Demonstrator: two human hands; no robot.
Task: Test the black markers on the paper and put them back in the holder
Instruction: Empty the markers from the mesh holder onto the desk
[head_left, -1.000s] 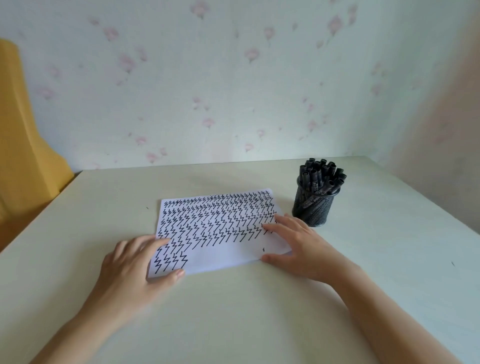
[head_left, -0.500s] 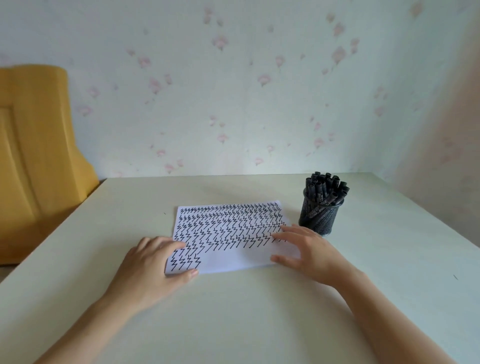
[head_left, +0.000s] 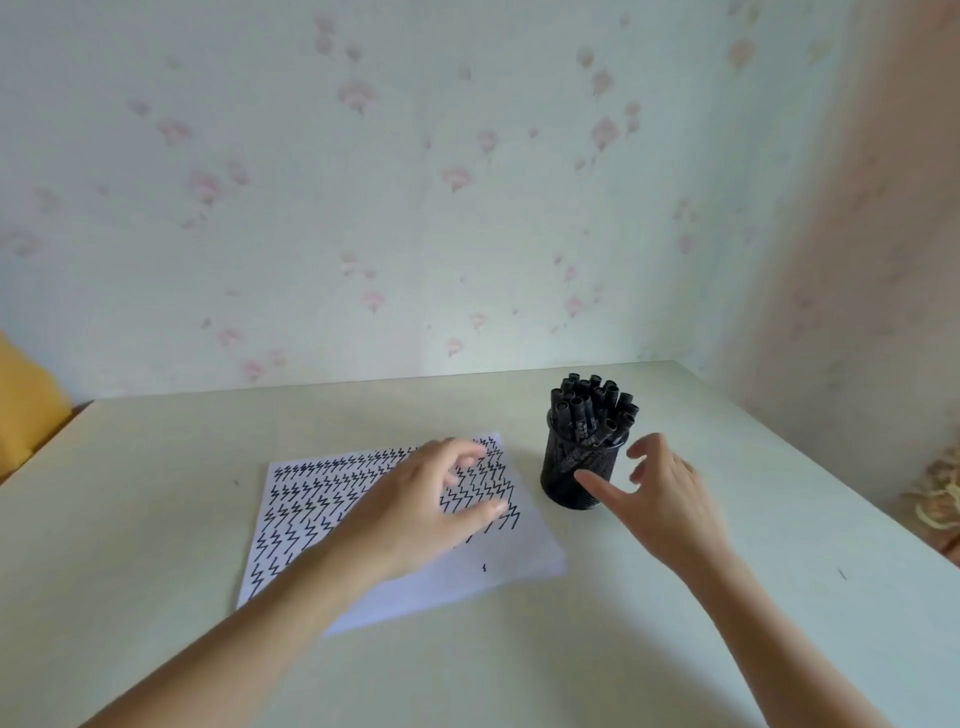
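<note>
A sheet of paper (head_left: 363, 525), covered in rows of black zigzag marks, lies on the pale table (head_left: 519, 665). Just right of its far corner stands a black mesh holder (head_left: 569, 480) packed with black markers (head_left: 589, 408), caps up. The left hand (head_left: 421, 504) hangs over the right part of the paper with fingers loosely spread, holding nothing. The right hand (head_left: 670, 499) is just right of the holder, near its side, thumb and fingers spread wide and empty; whether it touches the mesh cannot be told.
</note>
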